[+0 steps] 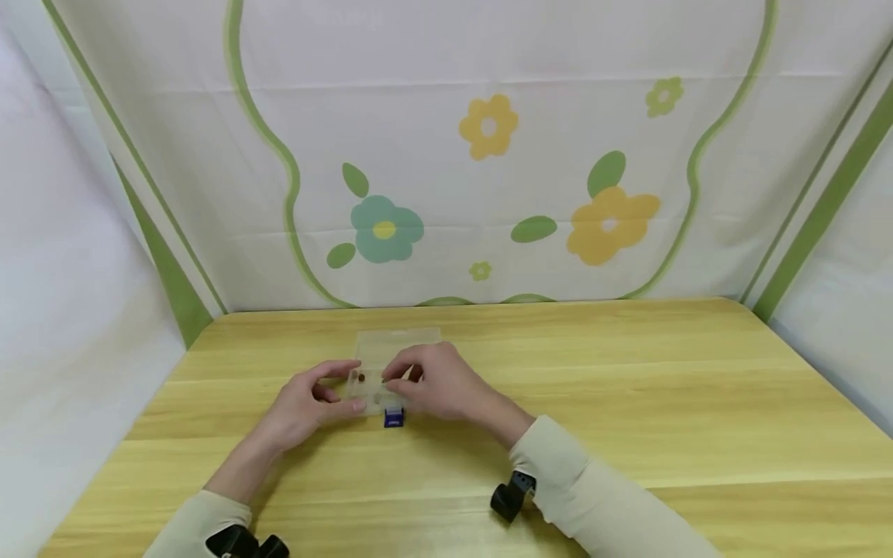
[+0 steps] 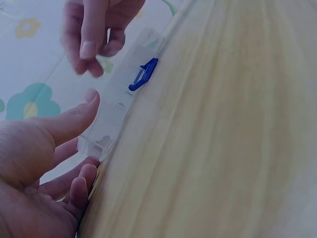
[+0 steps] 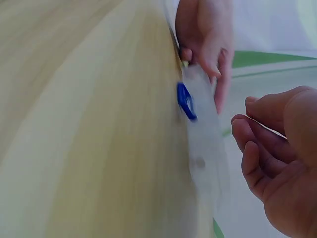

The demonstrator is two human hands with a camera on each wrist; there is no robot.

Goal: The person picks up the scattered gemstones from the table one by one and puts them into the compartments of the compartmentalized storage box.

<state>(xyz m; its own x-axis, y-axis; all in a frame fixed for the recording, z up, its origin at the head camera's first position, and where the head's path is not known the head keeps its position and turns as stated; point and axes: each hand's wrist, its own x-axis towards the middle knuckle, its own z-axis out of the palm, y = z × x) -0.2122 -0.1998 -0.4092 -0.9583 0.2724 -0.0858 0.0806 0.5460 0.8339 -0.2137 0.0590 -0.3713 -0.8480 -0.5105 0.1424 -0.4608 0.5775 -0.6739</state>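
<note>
A clear plastic compartment box [image 1: 372, 409] lies on the table with its lid [image 1: 398, 338] raised at the back. A blue latch [image 1: 394, 418] sticks out at its front. My left hand [image 1: 305, 404] holds the box's left end, thumb at the front and fingers toward the back. One small brown piece [image 1: 361, 377] sits in a compartment near the left fingertips. Over the middle of the box hovers my right hand [image 1: 438, 381], thumb and forefinger bent close together. Nothing shows between those fingertips in the right wrist view.
The box stands on a wood-grain table [image 1: 628, 403]. Behind it hangs a white curtain [image 1: 432, 46] printed with flowers, and more white cloth rises at both sides. Black wrist cameras [image 1: 512, 496] are strapped near both sleeves.
</note>
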